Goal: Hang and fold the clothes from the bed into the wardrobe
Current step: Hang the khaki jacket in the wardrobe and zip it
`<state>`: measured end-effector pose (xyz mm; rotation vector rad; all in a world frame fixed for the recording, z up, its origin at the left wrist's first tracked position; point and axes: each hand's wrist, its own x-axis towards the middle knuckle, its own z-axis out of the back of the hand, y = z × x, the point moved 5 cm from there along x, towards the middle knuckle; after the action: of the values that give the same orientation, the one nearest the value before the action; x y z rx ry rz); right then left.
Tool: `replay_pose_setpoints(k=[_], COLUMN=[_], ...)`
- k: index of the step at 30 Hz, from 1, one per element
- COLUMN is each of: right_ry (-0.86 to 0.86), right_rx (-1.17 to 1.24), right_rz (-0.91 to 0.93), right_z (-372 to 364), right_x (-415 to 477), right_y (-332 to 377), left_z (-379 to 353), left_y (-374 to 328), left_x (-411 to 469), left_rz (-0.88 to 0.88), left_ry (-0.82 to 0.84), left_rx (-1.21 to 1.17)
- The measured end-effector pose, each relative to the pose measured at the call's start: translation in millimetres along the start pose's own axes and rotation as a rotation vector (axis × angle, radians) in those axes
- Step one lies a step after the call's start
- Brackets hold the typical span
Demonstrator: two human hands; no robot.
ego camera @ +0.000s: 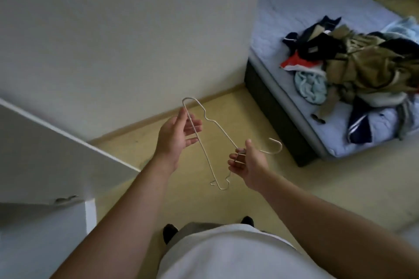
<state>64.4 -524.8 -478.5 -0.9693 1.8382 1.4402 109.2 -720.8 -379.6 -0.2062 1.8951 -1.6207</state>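
Over floor (340, 188) — right fingers (235, 157) pinch hanger (223, 133) neck.

White wire hanger (203, 154) held tilted midair; jumbled clothes (362, 63) heaped on bed (283, 7).

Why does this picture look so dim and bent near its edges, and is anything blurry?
Head view: the light is dim and flat, with soft shadows and no glare. Head view: the wide-angle lens tilts and bows straight lines, such as the wall corner and the bed edge. Head view: the clothes pile looks smeared and soft, while the thin white hanger stays traceable.
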Motion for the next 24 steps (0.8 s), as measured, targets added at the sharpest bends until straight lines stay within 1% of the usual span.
replay_pose_setpoints(k=[4,9,15,21,24], right_ry=[-0.099,-0.21,-0.289,-0.405,-0.49], right_rx=[0.139,0.189,0.154,0.019,-0.084], right_rz=[0.03,0.092,0.208,0.341,0.429], right_z=[89,167,238,300,331], right_x=[4,15,47,75,81], right_y=[56,109,189,284,322], left_z=[-108,-219,-353,-494,-564], left_y=[-8,-12,-9,-6,-8], left_x=[32,78,146,211,228], left_rz=[-0.038,-0.088,-0.1,0.024,0.065], left_ry=[0.106,0.234,0.349,0.456,0.551], left_rx=[0.024,0.122,0.215,0.257,0.332])
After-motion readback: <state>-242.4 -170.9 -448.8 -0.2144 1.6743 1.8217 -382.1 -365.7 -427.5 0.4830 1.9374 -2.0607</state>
